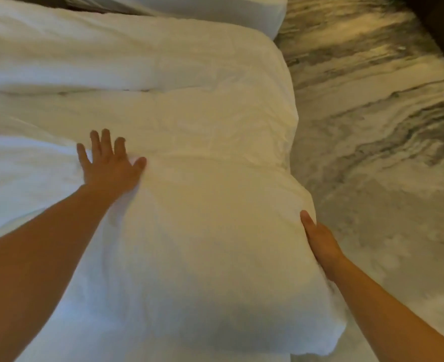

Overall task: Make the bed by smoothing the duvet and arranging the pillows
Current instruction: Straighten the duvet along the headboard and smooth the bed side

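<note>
Nearest me, soft, light duvet (189,257) bulges; left hand (108,163) pressed flat, fingers spread; right hand (320,241) flat against its right edge; I'd grip there.

Left hand (110,163) pressed flat, fingers spread, on the white duvet (189,152); right hand (320,241) against the duvet's side edge, beside the marbled carpet (385,126). A pillow (215,11) lies beyond.

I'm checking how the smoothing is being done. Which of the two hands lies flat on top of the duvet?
The left hand, palm down with fingers spread on the duvet. The right hand instead presses edgewise against the duvet's side by the floor.
</note>
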{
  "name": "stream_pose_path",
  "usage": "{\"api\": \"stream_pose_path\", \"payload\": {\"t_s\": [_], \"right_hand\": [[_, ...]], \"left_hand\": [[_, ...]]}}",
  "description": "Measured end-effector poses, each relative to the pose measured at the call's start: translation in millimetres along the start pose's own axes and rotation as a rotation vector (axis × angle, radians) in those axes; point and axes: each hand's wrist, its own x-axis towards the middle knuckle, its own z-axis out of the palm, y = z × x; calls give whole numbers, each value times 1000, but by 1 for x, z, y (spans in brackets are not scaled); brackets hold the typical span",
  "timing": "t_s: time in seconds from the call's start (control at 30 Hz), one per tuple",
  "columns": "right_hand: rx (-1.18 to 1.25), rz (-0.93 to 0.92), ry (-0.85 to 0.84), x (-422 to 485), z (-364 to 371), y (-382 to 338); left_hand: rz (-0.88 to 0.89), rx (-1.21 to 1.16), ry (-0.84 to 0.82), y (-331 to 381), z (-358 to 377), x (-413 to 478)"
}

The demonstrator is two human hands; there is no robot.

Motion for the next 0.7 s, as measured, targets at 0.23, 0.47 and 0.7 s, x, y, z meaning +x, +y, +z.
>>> {"api": "stream_pose_path", "payload": {"t_s": [0.23, 0.47, 0.7], "right_hand": [[342, 276, -258, -27, -15, 15], [407, 331, -319, -50, -32, 12], [361, 176, -230, -76, -31, -16]], "left_hand": [[2, -213, -177, 33, 63, -122], [-12, -235, -236, 27, 70, -119], [-35, -242, -247, 28, 63, -125]]}}
